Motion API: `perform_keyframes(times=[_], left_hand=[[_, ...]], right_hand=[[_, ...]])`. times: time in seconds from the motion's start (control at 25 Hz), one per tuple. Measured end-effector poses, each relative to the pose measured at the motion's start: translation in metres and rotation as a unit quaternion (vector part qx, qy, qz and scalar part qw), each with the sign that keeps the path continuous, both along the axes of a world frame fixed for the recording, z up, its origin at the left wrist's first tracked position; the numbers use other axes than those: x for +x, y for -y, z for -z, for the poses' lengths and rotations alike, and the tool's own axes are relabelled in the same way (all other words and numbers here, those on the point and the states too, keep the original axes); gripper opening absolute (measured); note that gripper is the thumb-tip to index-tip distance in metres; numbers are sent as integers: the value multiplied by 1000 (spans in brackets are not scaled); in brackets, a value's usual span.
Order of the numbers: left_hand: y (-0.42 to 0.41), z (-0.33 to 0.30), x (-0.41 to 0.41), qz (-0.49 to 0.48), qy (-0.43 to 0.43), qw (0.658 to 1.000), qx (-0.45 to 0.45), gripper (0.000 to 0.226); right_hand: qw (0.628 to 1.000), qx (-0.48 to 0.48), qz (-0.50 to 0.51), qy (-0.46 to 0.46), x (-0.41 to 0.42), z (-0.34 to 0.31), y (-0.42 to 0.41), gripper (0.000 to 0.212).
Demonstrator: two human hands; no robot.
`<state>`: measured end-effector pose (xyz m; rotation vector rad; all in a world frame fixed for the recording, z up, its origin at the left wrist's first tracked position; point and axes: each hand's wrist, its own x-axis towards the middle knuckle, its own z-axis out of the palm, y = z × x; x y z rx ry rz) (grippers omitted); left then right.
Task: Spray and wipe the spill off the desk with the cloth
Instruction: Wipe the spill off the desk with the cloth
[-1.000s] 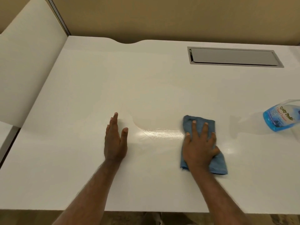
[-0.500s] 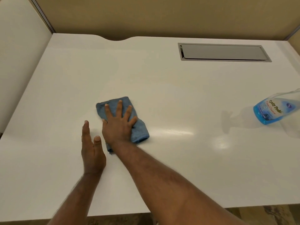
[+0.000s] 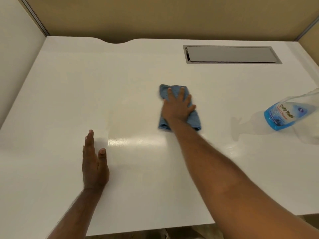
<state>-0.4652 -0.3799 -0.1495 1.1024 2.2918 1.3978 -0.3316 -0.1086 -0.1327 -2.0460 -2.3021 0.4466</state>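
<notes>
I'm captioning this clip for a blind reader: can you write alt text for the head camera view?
A person's right hand presses a folded blue cloth flat on a white desk; the left hand rests palm-down nearer. A glass cleaner spray bottle stands at the right edge.

The left hand [image 3: 94, 167] is lying flat, palm down, on the white glossy bench [image 3: 69, 87], its fingers [image 3: 89, 138] held straight and close together and pointing away from the body, with the thumb sitting slightly apart on the right side and the bare forearm running back toward the lower left edge of the view. The right hand [image 3: 177, 107] is reaching farther forward with its bare arm stretched out long from the lower right, and it is pressing palm down with fingers spread on a folded blue cloth [image 3: 194, 120], not curled around it.
</notes>
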Motion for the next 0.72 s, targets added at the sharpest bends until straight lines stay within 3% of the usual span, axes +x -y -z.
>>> perform_keyframes(times=[0.24,0.4,0.56,0.72], left_hand=[[-1,-3,0,8,5,1000,-26,73],[-3,-7,1,31,12,999,-28,71],[-7,-11,3,46,17,998,-29,75],[-6,-11,2,31,33,999,-29,78]], right_hand=[[985,14,168,37,162,5,-7,53],[976,54,206,52,221,10,41,51],[980,98,170,16,208,9,99,52],[990,98,102,4,139,6,132,54]])
